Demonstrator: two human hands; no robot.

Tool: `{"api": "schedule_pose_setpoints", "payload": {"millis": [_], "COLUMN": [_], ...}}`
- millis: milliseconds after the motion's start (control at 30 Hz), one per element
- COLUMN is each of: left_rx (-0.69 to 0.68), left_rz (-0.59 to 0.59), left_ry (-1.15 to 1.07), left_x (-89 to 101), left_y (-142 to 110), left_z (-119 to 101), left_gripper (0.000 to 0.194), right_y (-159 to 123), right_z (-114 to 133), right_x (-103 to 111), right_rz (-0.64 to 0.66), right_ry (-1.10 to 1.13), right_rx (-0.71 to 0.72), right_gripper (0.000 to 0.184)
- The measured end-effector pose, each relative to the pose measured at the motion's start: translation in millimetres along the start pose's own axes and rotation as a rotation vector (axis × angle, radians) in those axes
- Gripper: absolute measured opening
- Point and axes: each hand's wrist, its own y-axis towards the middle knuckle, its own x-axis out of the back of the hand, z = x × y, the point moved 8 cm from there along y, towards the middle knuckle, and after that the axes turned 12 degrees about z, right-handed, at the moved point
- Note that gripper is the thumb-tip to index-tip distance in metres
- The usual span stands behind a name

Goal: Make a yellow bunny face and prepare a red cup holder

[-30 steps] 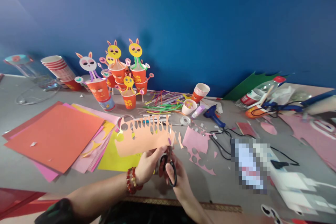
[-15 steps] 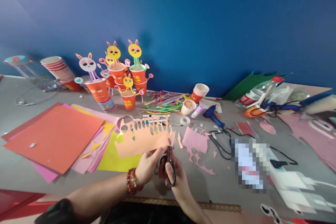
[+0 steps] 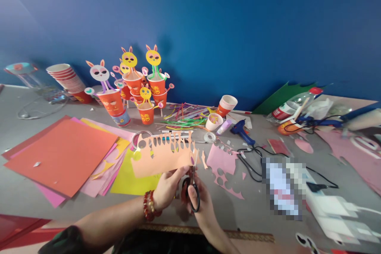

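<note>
My left hand [image 3: 169, 187] grips the lower right edge of a light orange sheet of paper [image 3: 162, 161], thumb on top. The sheet's upper edge is cut into a row of notches and strips. A small purple oval mark [image 3: 192, 159] shows near its right end. In my right hand [image 3: 203, 201] are black-handled scissors [image 3: 194, 182], with my fingers through the loops and the blades pointing up at the sheet's right edge. Just right of the blades lies a thin orange offcut [image 3: 204, 159]. Below the sheet is yellow paper [image 3: 131, 182].
Coloured paper [image 3: 62, 154] is stacked at left. Decorated paper cups [image 3: 145, 113] with rabbit faces stand behind, beside pipe cleaners [image 3: 187, 117]. Pink cut-out scrap [image 3: 222, 158], a blue glue gun [image 3: 242, 131] with its cable, and a power strip [image 3: 327, 206] lie to the right.
The scissor handles shift slightly as the blades work at the paper's right edge. Both hands stay in nearly the same place, still holding the sheet and scissors.
</note>
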Motion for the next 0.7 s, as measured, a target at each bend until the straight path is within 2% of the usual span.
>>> {"api": "schedule_pose_setpoints", "payload": {"millis": [700], "left_rx": [-0.044], "left_rz": [0.012], "left_ry": [-0.009], "left_x": [-0.2], "left_y": [1.9], "left_z": [-1.7], "left_gripper": [0.043], "right_y": [-2.9], "right_z": [-1.0], "right_x": [3.2], "right_rz": [0.051], "right_ry": [-0.006], "right_rx": [-0.005], "right_gripper": [0.05]}}
